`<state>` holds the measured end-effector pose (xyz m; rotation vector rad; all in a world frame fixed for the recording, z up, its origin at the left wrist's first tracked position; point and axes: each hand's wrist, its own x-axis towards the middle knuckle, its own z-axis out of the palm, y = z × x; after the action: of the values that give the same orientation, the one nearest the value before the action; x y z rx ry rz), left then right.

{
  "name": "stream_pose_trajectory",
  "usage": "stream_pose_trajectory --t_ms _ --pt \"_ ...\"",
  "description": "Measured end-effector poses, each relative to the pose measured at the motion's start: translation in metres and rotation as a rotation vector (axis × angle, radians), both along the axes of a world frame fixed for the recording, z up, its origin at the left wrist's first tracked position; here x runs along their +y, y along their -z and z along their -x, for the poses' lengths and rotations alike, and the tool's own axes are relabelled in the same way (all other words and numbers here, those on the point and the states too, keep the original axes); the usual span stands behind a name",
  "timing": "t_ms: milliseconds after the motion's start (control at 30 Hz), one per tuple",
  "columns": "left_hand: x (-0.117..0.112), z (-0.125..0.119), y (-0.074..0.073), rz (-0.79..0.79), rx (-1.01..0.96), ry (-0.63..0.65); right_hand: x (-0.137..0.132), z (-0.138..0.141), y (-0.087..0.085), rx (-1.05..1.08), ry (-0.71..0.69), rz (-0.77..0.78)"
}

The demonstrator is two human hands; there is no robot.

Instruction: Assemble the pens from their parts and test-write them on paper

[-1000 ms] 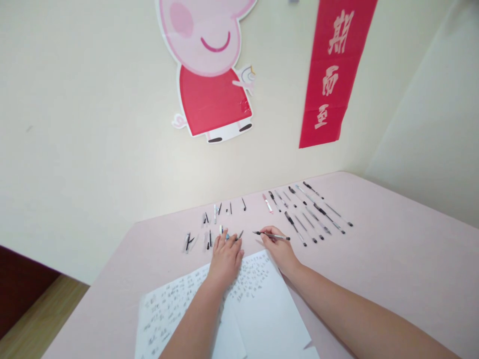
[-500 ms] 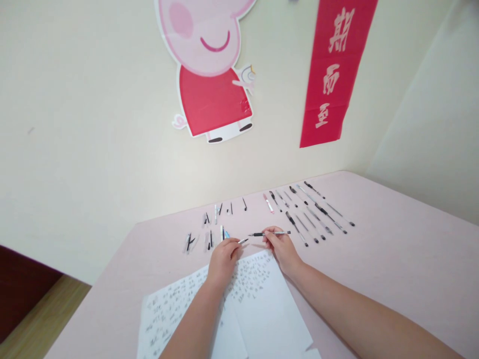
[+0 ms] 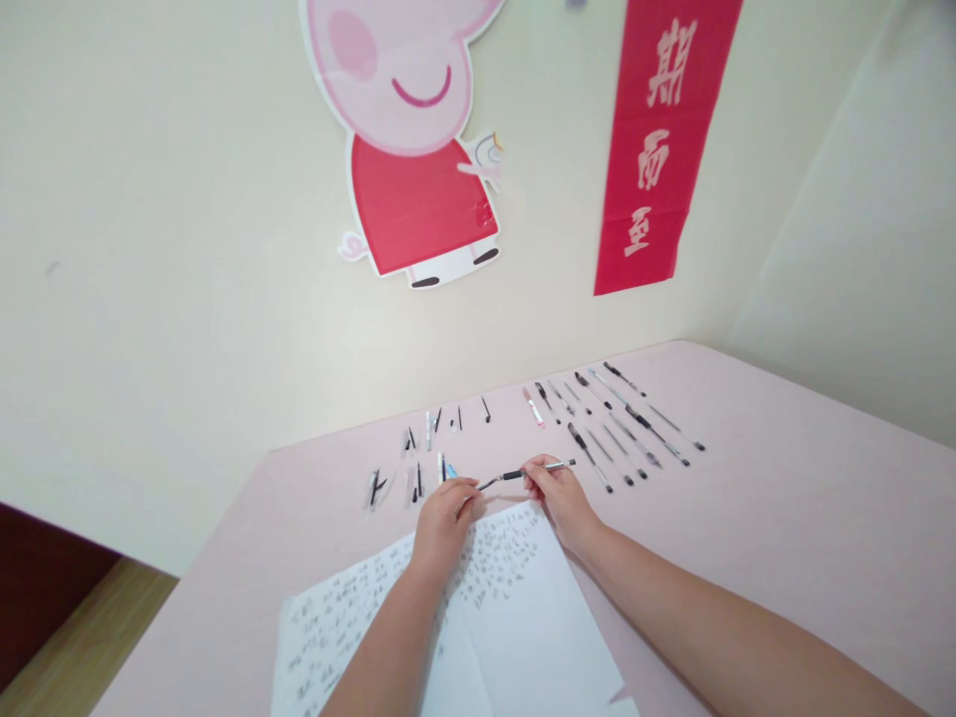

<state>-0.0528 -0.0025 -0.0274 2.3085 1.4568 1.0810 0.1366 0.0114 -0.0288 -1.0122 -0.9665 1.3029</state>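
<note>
My right hand [image 3: 559,498] pinches a slim pen [image 3: 549,466] with a black grip, held level above the pink table [image 3: 784,518]. My left hand [image 3: 442,520] is closed round a small pen cap [image 3: 486,484], whose end meets the pen's tip. Both hands hover over the far edge of white sheets of paper [image 3: 515,607] covered in handwriting. A blue cap [image 3: 452,471] lies just beyond my left hand.
A row of several pens [image 3: 619,423] lies to the right, beyond my right hand. Several loose caps and small pen parts [image 3: 414,458] lie to the left. A cartoon pig cutout [image 3: 418,149] and a red banner [image 3: 657,149] hang on the wall.
My left hand lifted off the table with a cap pinched in it. My right hand brought the pen leftward until its tip met the cap.
</note>
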Motion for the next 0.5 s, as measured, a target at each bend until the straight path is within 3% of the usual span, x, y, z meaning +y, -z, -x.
stream_pose_trajectory --t_ms 300,500 --pt "-0.0017 -0.0033 -0.0030 0.030 -0.054 0.063 -0.0002 0.0003 -0.0012 -0.013 -0.047 -0.010" --pt "-0.0046 -0.0056 -0.0063 0.137 -0.082 0.002 -0.0028 0.0010 -0.0053 -0.006 -0.096 0.002"
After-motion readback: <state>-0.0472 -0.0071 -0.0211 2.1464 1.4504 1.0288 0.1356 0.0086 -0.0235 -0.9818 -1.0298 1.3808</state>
